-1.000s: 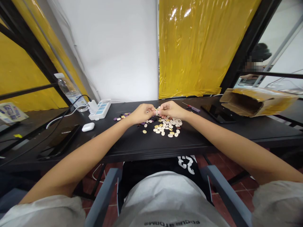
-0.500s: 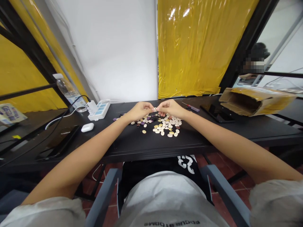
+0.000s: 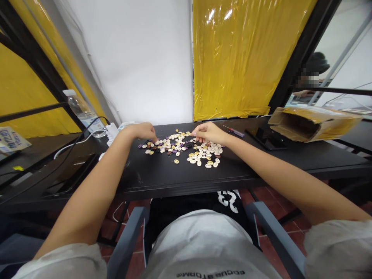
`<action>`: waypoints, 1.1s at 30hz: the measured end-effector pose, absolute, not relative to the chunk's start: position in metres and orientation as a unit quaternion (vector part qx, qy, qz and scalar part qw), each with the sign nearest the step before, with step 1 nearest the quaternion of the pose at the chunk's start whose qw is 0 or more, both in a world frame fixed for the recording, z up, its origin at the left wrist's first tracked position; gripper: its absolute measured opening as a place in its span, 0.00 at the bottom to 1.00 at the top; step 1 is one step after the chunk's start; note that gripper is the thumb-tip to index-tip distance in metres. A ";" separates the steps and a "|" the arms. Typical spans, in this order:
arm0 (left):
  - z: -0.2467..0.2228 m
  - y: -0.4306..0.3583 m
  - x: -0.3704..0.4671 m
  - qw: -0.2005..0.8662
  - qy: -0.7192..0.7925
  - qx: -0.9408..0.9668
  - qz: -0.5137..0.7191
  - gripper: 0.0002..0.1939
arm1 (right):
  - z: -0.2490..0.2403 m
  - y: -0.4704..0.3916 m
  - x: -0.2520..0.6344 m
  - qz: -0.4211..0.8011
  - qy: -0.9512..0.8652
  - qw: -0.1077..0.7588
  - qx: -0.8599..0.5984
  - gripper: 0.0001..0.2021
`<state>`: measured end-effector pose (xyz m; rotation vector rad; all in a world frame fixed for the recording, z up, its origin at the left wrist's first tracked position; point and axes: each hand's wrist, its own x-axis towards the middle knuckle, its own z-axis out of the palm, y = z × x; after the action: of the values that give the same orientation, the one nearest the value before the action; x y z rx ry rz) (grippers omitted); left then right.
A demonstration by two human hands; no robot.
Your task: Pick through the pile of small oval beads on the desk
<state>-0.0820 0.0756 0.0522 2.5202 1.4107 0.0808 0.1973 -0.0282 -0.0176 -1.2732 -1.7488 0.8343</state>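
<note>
Many small oval pieces (image 3: 200,155), cream, yellow, purple and dark, lie loose on the black table (image 3: 162,176). My left hand (image 3: 146,132) reaches down at the left end of the pile, its fingers drawn together at the pieces; whatever is between its fingertips is too small to tell. At the pile's back right, my right hand (image 3: 207,132) is closed in a pinch just above the pieces, and what it holds, if anything, cannot be made out.
An open cardboard box (image 3: 310,126), a dark tablet (image 3: 266,138) and a screwdriver (image 3: 236,132) are on the right. On the left are a bottle (image 3: 84,112), cables, a partly hidden power strip and a dark device (image 3: 72,174). Another person appears at far right.
My left hand has moved left and away from my right hand, down to the pieces. The small light piece between both hands is no longer visible. My right hand has barely moved.
</note>
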 end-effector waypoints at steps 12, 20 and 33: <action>0.041 0.038 -0.039 0.189 0.399 0.887 0.137 0.11 | 0.004 -0.044 0.210 0.379 -0.796 0.216 -0.421 0.10; 0.023 0.030 -0.027 0.305 0.316 0.881 0.176 0.17 | 0.010 -0.048 0.212 0.405 -0.802 0.104 -0.427 0.12; 0.022 0.024 -0.023 0.280 0.283 0.890 0.223 0.11 | 0.007 -0.045 0.216 0.319 -0.814 0.113 -0.471 0.09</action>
<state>-0.0235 0.0241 0.0222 2.3855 0.7576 0.5979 0.2157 -0.0448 0.0074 -1.3828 -2.3889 0.9346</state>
